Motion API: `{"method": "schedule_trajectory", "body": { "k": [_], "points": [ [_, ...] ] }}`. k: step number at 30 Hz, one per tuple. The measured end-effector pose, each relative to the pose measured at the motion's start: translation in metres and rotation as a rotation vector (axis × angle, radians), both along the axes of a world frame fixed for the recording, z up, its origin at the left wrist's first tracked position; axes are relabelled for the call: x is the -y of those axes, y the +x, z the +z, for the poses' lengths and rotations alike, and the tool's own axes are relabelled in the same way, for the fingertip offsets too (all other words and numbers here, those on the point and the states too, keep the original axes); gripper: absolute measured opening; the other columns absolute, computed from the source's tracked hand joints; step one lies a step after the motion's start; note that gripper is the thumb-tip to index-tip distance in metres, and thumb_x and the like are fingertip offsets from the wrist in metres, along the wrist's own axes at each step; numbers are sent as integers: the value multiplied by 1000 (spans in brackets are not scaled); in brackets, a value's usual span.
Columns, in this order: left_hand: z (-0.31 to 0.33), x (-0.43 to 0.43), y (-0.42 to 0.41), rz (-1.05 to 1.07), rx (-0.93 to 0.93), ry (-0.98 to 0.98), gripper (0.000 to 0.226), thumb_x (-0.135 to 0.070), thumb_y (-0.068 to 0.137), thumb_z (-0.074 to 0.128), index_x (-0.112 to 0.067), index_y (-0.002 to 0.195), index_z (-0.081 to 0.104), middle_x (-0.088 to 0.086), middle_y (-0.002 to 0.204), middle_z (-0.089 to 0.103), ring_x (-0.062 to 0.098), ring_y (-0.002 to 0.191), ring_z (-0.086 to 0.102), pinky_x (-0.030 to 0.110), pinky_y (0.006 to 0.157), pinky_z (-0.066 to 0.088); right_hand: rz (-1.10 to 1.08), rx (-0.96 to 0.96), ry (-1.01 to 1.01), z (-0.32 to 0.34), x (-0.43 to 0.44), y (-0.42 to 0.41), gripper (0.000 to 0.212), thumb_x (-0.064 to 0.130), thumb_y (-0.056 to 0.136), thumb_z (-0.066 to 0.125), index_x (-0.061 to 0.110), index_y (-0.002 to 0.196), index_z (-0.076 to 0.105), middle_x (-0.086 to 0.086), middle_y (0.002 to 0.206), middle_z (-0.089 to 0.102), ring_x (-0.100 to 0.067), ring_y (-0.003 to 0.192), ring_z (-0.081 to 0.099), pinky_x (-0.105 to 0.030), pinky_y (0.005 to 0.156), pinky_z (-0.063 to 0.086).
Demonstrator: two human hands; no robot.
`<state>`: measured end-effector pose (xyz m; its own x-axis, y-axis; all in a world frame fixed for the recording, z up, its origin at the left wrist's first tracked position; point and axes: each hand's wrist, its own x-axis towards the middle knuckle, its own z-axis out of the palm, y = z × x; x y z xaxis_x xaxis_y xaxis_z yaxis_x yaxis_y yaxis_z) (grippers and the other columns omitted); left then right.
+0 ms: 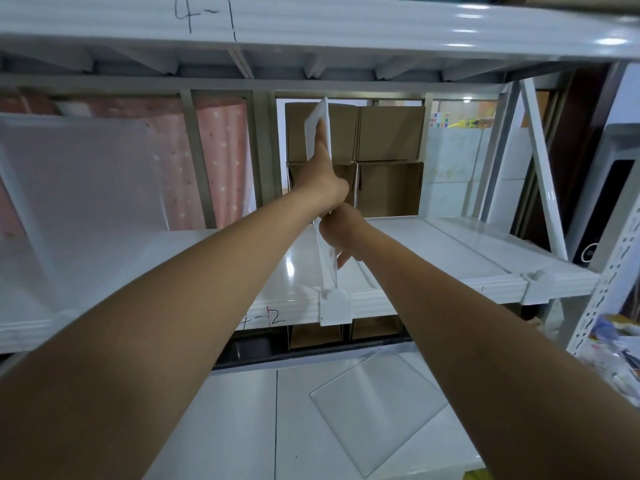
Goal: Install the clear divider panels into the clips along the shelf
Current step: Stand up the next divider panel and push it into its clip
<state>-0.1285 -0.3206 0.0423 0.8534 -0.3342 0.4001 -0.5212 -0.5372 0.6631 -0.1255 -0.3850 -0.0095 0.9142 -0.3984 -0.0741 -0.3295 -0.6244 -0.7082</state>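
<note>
Panel (329, 268) in clip (334, 308); right hand (341, 233) grips it, left hand (320, 174) flat against it; boxes (389, 133) behind.

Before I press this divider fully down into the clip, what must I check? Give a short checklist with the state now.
1. Divider panel stands on edge: ok.
2. Its front lower corner meets the front clip: ok.
3. Its rear end is in a back clip: cannot tell, hidden.
4. Right hand grips the panel low: ok.
5. Left hand steadies the upper part: ok.
</note>
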Motion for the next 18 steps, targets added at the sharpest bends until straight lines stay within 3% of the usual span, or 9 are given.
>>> {"method": "schedule_trajectory", "body": {
  "k": [2, 6, 9, 11, 14, 18],
  "points": [
    [0, 0, 2, 9, 6, -1, 99, 4, 97, 52, -27, 160, -17, -1, 112, 39, 8, 65, 46, 20, 55, 44, -13, 31, -14, 0, -1, -1, 33, 16, 105, 34, 2, 127, 53, -19, 89, 64, -42, 79, 73, -44, 56, 59],
    [-1, 0, 2, 12, -2, 25, 99, 3, 97, 52, -28, 160, -18, 2, 114, 43, 9, 66, 46, 22, 56, 45, -21, 66, -13, -4, 0, 0, 33, 15, 104, 36, 2, 129, 53, -19, 90, 62, -44, 80, 73, -48, 63, 62],
    [-1, 1, 3, 6, -16, 36, 100, 4, 97, 53, -28, 160, -18, 4, 120, 46, 8, 65, 44, 27, 66, 53, -27, 109, 21, -7, 2, 2, 31, 13, 104, 38, 3, 128, 55, -17, 91, 61, -46, 83, 71, -53, 69, 62],
    [-2, 1, 4, -5, -22, 37, 102, 5, 96, 52, -30, 159, -21, 0, 109, 45, 9, 66, 47, 31, 70, 55, -20, 146, 37, -10, 4, 2, 26, 9, 103, 38, 5, 122, 56, -19, 102, 61, -47, 89, 69, -56, 73, 61],
    [-5, 3, 6, 9, -6, 29, 101, 5, 96, 51, -29, 159, -21, -6, 84, 40, 10, 65, 48, 24, 58, 47, -2, 185, 29, -15, 6, 2, 15, 5, 102, 39, 12, 104, 53, -18, 102, 59, -45, 94, 67, -57, 77, 60],
    [-8, 1, 8, 32, 5, 13, 99, 7, 96, 50, -27, 160, -18, -11, 78, 25, 7, 63, 40, 24, 65, 48, 13, 250, -75, -20, 5, 5, 16, 10, 102, 39, 13, 104, 54, -12, 94, 60, -33, 76, 65, -50, 67, 61]
  ]
}}
